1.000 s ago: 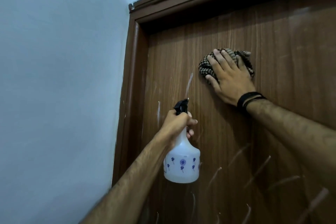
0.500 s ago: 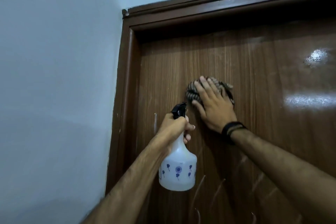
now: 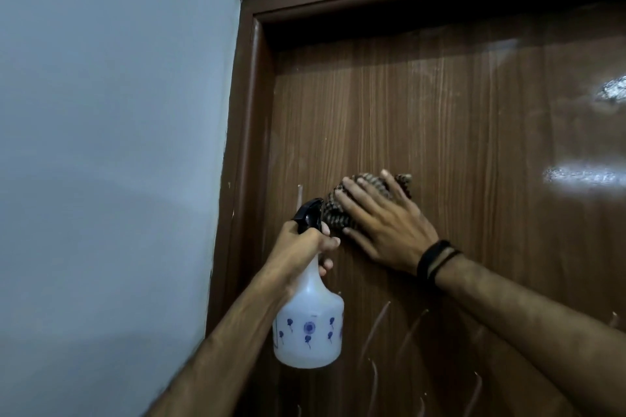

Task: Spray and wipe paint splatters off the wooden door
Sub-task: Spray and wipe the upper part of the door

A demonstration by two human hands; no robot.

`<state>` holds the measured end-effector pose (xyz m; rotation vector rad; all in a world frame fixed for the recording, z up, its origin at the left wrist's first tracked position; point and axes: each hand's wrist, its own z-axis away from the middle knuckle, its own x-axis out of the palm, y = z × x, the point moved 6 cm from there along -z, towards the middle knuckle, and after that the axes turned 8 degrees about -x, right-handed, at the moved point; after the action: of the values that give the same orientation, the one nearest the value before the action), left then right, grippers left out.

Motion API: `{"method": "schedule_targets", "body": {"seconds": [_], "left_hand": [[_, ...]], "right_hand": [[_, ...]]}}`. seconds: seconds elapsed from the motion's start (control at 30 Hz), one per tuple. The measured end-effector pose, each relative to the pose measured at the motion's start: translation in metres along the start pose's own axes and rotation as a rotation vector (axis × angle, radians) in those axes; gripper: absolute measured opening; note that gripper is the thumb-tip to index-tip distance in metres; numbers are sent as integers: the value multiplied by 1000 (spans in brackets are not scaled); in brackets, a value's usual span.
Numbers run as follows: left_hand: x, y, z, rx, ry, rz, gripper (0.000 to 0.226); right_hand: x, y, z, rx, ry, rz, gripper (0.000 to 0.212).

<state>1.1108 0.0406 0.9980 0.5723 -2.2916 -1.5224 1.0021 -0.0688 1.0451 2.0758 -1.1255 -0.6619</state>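
The brown wooden door point(image 3: 457, 118) fills the right half of the view, with pale paint streaks point(image 3: 376, 328) low on its face. My right hand point(image 3: 382, 223) lies flat with straight fingers, pressing a bunched checked cloth point(image 3: 338, 210) against the door. My left hand point(image 3: 298, 247) grips the neck of a white spray bottle point(image 3: 308, 328) with blue flower prints. The bottle's black nozzle point(image 3: 310, 215) points up, just left of the cloth. Most of the cloth is hidden under my fingers.
A dark brown door frame point(image 3: 250, 112) runs up the left side and across the top. A pale blue-grey wall point(image 3: 111, 145) lies to its left. Glossy light reflections point(image 3: 582, 176) show on the door's right part. Black bands point(image 3: 433, 261) circle my right wrist.
My right hand has slid the cloth down and leftward on the door, ending beside the bottle's nozzle. The camera view has tilted up. My left hand still holds the bottle.
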Motion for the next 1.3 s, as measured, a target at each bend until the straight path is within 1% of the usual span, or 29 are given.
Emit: {"method": "schedule_targets", "body": {"seconds": [0.07, 0.2, 0.3, 0.43, 0.5, 0.6, 0.73, 0.83, 0.9, 1.07, 1.13, 1.2, 1.3], "left_hand": [[-5, -4, 2, 2, 36, -58, 11], [-16, -6, 3, 10, 66, -39, 8], [-24, -11, 8, 1, 111, -5, 10], [-37, -26, 14, -38, 168, 10, 11], [-41, -34, 14, -60, 177, -16, 12], [-41, -38, 12, -70, 160, -38, 13], [-37, -33, 5, -47, 128, -22, 10], [-37, -34, 3, -53, 96, -25, 10], [-40, -40, 2, -69, 89, -30, 10], [-46, -56, 8, -86, 97, -52, 12], [-49, -61, 10, -91, 92, -53, 11], [-50, -63, 12, -103, 75, -42, 11], [-52, -63, 14, -111, 69, 25, 12]], "right_hand": [[-2, 23, -24, 13, -33, 22, 63], [1, 59, -59, 112, -28, -109, 65], [6, 47, -55, 132, -4, -114, 65], [13, -12, -23, -15, -26, -146, 65], [15, -28, -13, -25, -19, -167, 64], [16, -18, -30, 34, -6, -163, 64], [12, 14, -78, 175, -14, -208, 66], [15, 11, -89, 208, 2, -201, 64], [17, -4, -80, 155, 7, -177, 65], [26, -67, -36, -114, -34, -188, 63], [28, -71, -33, -147, -38, -189, 62], [25, -55, -51, -85, -29, -178, 63], [19, -22, -88, 79, -27, -190, 64]]}}
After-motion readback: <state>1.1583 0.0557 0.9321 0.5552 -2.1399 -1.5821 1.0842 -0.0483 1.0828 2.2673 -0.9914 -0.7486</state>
